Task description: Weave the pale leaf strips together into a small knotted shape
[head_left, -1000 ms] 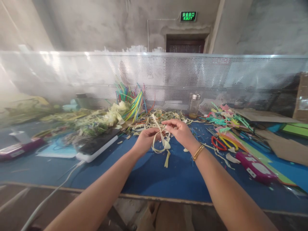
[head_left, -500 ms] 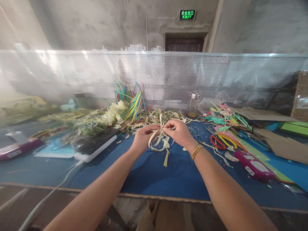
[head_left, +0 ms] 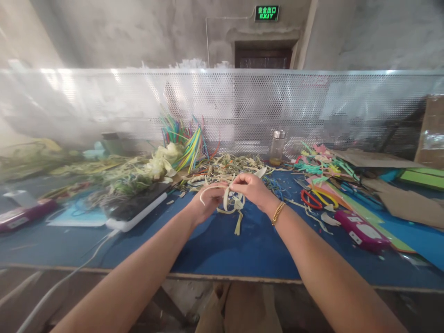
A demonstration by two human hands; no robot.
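Over the middle of the blue tabletop (head_left: 222, 249), both hands meet above its surface. The left hand (head_left: 208, 201) and the right hand (head_left: 251, 189) (a gold bracelet (head_left: 278, 212) on its wrist) each have fingers pinched on a bundle of pale strips (head_left: 233, 203), loose ends hanging toward the tabletop. Toward the right edge lie a pink case (head_left: 360, 229) and red scissors (head_left: 314, 199). Beyond, near the far edge, a glass jar (head_left: 276, 148) stands before the perforated screen (head_left: 312, 106).

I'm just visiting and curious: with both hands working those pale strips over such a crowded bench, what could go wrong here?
The pale strips are pinched only at the fingertips of the left hand and right hand, so a loop might slip loose. Dangling ends could snag the scrap pile behind. The scissors lie near the right wrist.
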